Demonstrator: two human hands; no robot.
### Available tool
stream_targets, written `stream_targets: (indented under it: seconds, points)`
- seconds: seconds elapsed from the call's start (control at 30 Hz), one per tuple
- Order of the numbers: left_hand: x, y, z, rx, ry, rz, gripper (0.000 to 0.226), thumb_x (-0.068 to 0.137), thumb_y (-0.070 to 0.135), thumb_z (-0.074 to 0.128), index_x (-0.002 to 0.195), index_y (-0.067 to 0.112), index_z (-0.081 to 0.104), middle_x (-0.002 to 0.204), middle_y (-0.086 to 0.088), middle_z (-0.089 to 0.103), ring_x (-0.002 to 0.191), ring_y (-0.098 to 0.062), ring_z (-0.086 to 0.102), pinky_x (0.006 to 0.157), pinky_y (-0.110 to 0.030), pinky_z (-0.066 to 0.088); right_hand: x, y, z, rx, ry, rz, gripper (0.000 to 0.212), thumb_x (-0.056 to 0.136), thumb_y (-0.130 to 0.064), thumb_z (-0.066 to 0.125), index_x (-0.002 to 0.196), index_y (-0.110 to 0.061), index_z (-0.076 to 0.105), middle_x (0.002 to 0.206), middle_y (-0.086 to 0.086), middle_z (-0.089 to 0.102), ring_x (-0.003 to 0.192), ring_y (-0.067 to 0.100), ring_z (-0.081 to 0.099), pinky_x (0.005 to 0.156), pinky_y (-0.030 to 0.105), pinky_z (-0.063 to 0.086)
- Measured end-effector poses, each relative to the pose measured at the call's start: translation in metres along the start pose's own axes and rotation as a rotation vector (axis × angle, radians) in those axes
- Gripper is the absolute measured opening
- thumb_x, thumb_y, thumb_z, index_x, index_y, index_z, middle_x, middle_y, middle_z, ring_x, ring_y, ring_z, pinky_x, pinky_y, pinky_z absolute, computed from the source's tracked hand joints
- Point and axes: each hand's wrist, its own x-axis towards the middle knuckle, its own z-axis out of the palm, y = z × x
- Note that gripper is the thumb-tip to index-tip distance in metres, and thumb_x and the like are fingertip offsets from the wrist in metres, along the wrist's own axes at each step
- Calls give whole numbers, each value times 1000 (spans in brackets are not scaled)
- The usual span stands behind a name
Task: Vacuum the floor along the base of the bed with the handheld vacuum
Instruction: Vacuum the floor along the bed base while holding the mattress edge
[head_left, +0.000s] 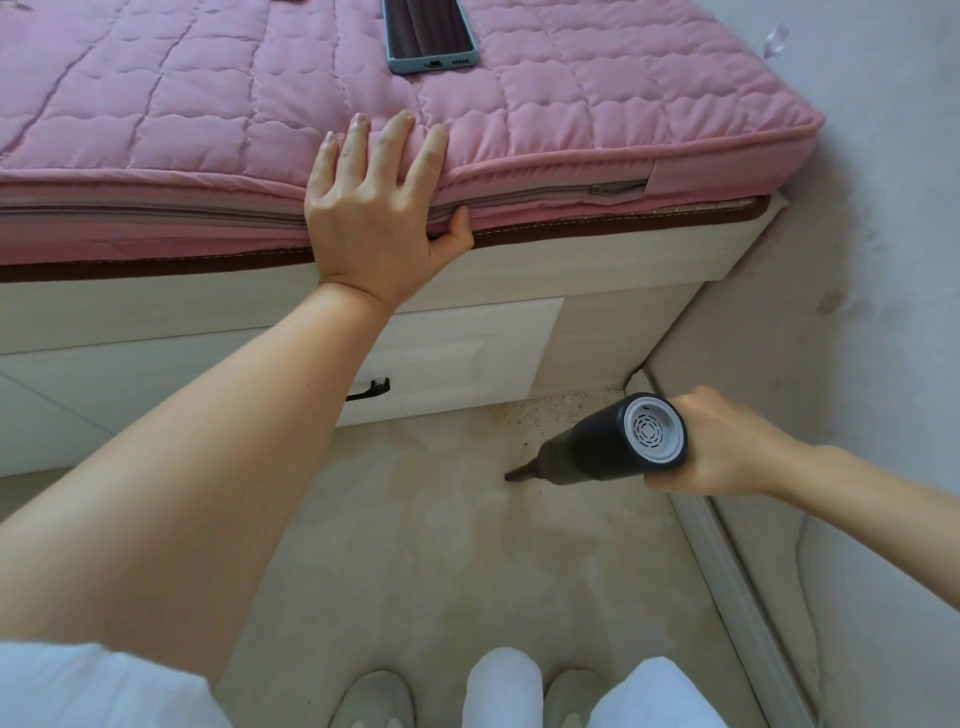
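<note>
Pink quilted bed (649, 104) with a phone (428, 31) on top

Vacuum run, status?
Left hand braced on mattress edge. Right hand grips handheld vacuum, nozzle near floor. Debris remains in corner. Path unobstructed.
</note>
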Motion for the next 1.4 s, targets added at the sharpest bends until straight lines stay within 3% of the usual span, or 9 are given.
stream_targets:
  seconds: [0.13,0.37,0.63,0.83,1.17,1.4]
  points:
    - [0,3,-3,-21,-51,-27,54,89,52,41,132,22,56,134,-8,59,125,-39,52,105,-54,40,-12,2,-3,62,-95,-13,26,51,-31,65,60,-19,44,51,-1,49,45,9,41,42,32,36]
    - [8,12,-14,-39,-125,-72,55,90,53,40,133,21,55,136,-5,57,128,-42,48,108,-58,33,-27,6,-8,70,-205,-108,23,49,-34,62,62,-25,45,50,-7,43,44,10,35,40,27,28]
    - [27,49,-12,-59,-251,-1,64,89,61,34,142,27,44,144,-9,49,131,-46,42,109,-61,29,-27,9,-9,-24,-91,-78,28,51,-33,63,63,-19,42,53,2,49,46,11,40,40,23,28]
    - [43,72,-5,-76,-336,25,71,86,66,34,146,27,39,151,-12,40,133,-49,38,110,-61,27,-21,9,-10,18,-183,-102,30,49,-34,60,60,-14,40,51,3,41,45,11,32,40,27,24]
    - [36,73,0,-91,-277,10,66,88,62,35,143,26,45,148,-11,44,132,-46,41,111,-57,30,-21,21,-1,32,33,16,21,52,-36,54,63,-27,37,48,-2,41,47,12,35,41,27,27]
    - [35,73,2,-84,-243,12,65,89,61,36,141,25,48,145,-12,48,129,-47,45,109,-58,33,-14,21,10,37,99,81,26,53,-37,55,66,-22,39,51,-3,49,50,16,46,43,36,37]
